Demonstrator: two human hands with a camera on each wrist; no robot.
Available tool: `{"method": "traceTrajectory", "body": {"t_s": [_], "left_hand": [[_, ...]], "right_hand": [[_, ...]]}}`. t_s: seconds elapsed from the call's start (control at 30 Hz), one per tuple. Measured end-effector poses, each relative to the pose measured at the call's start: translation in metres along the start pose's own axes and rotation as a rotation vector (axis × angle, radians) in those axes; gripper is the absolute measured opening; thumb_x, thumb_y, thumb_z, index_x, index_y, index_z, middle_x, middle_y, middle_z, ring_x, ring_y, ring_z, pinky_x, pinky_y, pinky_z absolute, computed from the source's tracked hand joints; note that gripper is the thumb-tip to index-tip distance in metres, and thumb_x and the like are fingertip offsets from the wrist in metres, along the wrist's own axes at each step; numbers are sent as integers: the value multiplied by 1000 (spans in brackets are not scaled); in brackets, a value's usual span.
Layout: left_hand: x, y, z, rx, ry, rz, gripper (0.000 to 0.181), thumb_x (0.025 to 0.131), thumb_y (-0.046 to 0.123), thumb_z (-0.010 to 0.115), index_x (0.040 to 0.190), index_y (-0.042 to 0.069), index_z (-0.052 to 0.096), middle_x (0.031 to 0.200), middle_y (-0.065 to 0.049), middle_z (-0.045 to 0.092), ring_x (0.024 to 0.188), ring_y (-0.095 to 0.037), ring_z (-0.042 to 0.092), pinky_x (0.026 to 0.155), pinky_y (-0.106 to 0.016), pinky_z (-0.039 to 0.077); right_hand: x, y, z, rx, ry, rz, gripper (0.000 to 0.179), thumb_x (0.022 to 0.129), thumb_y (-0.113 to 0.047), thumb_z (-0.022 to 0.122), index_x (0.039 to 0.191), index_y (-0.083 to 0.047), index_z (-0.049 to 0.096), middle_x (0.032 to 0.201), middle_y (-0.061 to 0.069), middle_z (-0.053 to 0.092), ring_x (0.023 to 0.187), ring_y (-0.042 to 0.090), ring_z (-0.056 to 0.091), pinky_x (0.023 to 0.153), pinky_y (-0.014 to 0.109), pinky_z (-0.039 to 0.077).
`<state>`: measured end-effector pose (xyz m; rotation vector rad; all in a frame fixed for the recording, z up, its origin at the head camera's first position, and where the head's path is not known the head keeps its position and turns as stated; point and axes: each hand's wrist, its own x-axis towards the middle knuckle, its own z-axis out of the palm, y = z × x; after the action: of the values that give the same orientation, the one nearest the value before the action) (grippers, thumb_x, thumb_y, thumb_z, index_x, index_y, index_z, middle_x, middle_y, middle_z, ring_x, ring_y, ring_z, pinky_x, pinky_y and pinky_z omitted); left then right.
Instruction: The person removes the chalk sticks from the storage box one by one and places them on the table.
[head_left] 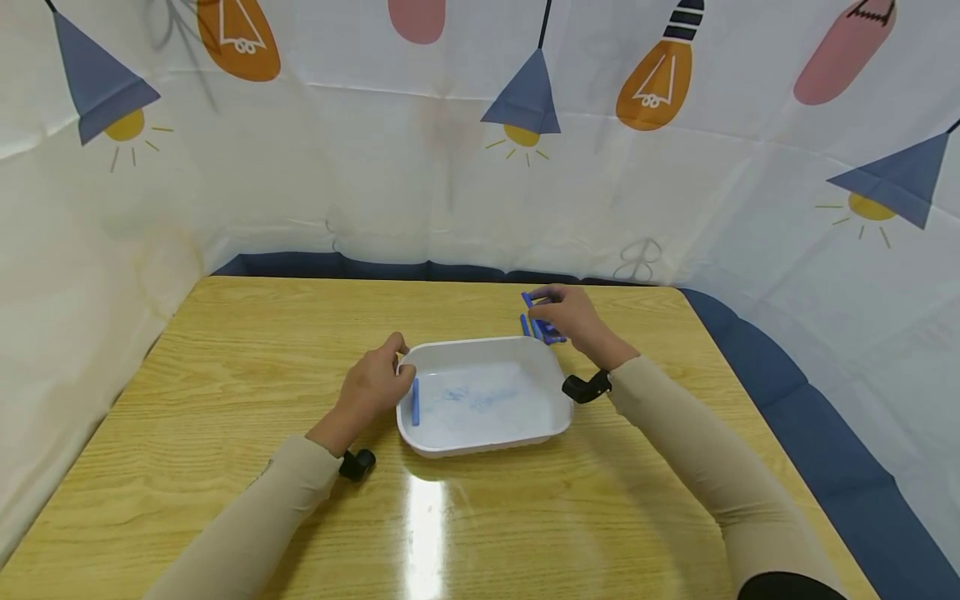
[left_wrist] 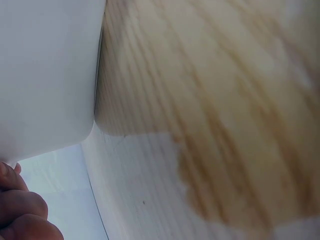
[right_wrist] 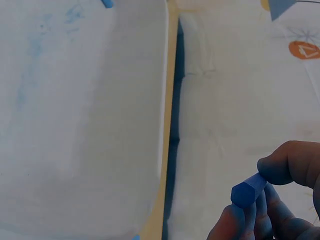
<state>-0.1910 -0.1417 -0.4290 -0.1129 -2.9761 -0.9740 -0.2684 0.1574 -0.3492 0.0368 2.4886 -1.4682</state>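
Observation:
My left hand [head_left: 377,377] grips the left rim of a white plastic tray [head_left: 487,446], its thumb at the inner side. In the left wrist view, curled fingers [left_wrist: 25,210] show beside the tray's wall [left_wrist: 45,75]. One blue chalk stick [head_left: 416,402] lies in the tray along the left side, and blue dust marks its bottom. Beyond the tray's far right corner, my right hand [head_left: 570,315] pinches another blue chalk stick [right_wrist: 247,192] between thumb and fingers. Several more blue chalk sticks [head_left: 553,337] lie on the table just below this hand, partly hidden by it.
The wooden table [head_left: 247,375] extends on all sides of the tray. A white printed cloth [head_left: 360,167] hangs behind the table, with dark blue fabric [head_left: 787,400] along the right edge. Both wrists carry black straps [head_left: 587,387].

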Motion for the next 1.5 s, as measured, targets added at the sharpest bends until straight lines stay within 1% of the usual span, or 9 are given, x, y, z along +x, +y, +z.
{"method": "traceTrajectory", "body": {"t_s": [0.1, 0.27, 0.37, 0.57, 0.77, 1.1, 1.27, 1.4, 1.5], "left_hand": [[-1, 0, -1, -1, 8, 5, 30, 87, 24, 47, 114, 13, 50, 64, -5, 52, 50, -18, 44, 45, -29, 34], [-1, 0, -1, 2, 14, 14, 30, 86, 23, 47, 114, 12, 51, 63, -4, 51, 49, -18, 44, 45, -28, 33], [-1, 0, -1, 1, 13, 14, 30, 86, 24, 47, 113, 12, 51, 63, -4, 51, 49, -18, 44, 44, -28, 33], [-2, 0, -2, -5, -2, -7, 32, 86, 25, 49, 115, 13, 53, 65, -4, 53, 51, -18, 46, 45, -29, 35], [-4, -3, -2, -36, 9, -28, 33, 87, 28, 51, 117, 16, 56, 66, -4, 52, 52, -18, 45, 47, -29, 35], [-9, -6, -2, -252, 28, -68, 32, 89, 26, 54, 120, 20, 60, 62, -2, 44, 52, -17, 42, 48, -27, 35], [-10, -10, -1, -399, -23, -107, 33, 91, 23, 53, 124, 20, 57, 59, -1, 44, 50, -16, 42, 47, -25, 36], [-10, -13, -2, -515, -77, -118, 35, 95, 20, 52, 129, 16, 54, 57, 0, 44, 47, -14, 41, 45, -24, 36], [-11, -15, -3, -563, -99, -113, 36, 96, 19, 52, 131, 14, 53, 56, 0, 44, 45, -13, 40, 45, -24, 36]], "right_hand": [[5, 5, -5, 11, 19, -1, 42, 87, -19, 63, 127, -11, 58, 115, 14, 61, 87, 25, 60, 86, 51, 51], [14, 15, -13, 23, 40, 15, 43, 88, -19, 61, 129, -9, 56, 120, 15, 59, 106, 37, 58, 95, 53, 47], [20, 22, -18, 18, 63, 17, 43, 88, -19, 61, 129, -8, 56, 121, 16, 59, 114, 39, 57, 95, 52, 48], [34, 37, -28, -13, 100, 4, 43, 88, -20, 61, 128, -8, 58, 116, 15, 62, 112, 38, 59, 83, 42, 54], [45, 47, -33, -11, 86, 16, 43, 88, -19, 62, 129, -6, 57, 116, 16, 62, 110, 37, 60, 91, 49, 51], [61, 62, -38, -84, 78, 67, 40, 90, -17, 61, 128, -4, 57, 117, 16, 60, 98, 27, 62, 82, 40, 56], [66, 68, -40, -72, 61, 112, 42, 90, -17, 60, 130, -4, 55, 121, 16, 59, 101, 25, 60, 78, 33, 56], [68, 69, -41, -53, 44, 137, 44, 91, -15, 59, 132, -2, 53, 123, 16, 56, 104, 26, 58, 81, 34, 55], [69, 71, -41, -51, 41, 154, 44, 91, -15, 58, 133, -1, 52, 124, 17, 54, 105, 26, 57, 86, 36, 54]]}}
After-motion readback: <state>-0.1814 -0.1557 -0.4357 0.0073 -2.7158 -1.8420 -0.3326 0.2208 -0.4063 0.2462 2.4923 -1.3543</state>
